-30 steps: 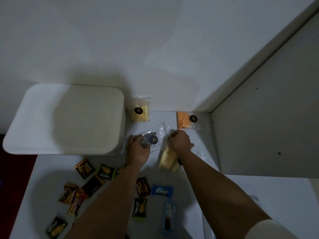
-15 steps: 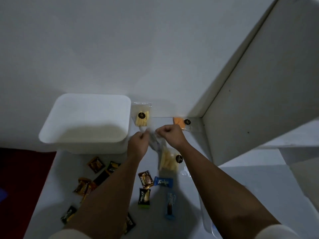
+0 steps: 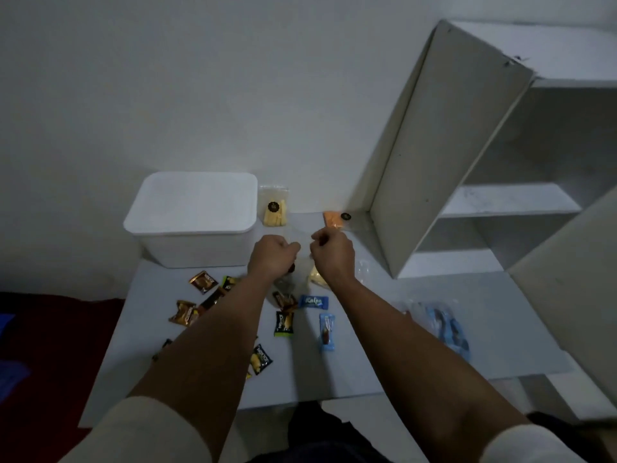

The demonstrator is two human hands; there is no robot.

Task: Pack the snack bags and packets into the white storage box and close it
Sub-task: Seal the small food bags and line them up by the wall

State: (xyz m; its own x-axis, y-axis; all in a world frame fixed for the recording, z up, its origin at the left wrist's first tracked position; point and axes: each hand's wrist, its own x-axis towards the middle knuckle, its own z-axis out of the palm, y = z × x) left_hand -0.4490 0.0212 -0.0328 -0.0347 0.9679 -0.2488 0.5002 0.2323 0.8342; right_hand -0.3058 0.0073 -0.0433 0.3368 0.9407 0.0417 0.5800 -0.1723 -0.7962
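On the white table (image 3: 367,345), just in front of the white storage box (image 3: 193,215), both hands were raised and close together. Left hand (image 3: 272,257) and right hand (image 3: 332,253) each had fingers curled, apparently pinching the top edge of a clear snack bag (image 3: 287,282) that hung between and below them; light too dim to confirm the pinch itself. Judged purpose: holding the bag by its mouth so the contents settle, ready to carry to the box

Box lid (image 3: 197,198) was on, so nothing could go in yet; lid must come off first, probably needing a free hand

Other bags: one with yellow sticks (image 3: 274,210) stood against the wall just beside the box's right side; an orange one (image 3: 335,218) lay near the shelf unit (image 3: 467,162); a pale one (image 3: 317,279) lay under the right wrist. Small packets scattered nearer the person: brown packet (image 3: 203,281), blue packet (image 3: 314,302), green-edged packet (image 3: 283,324), long blue packet (image 3: 327,332), and several partly hidden by the left forearm. A crumpled blue wrapper (image 3: 447,329) lay apart at the right

Task judged barely begun; risk noted: thin bag slipping from a two-point pinch
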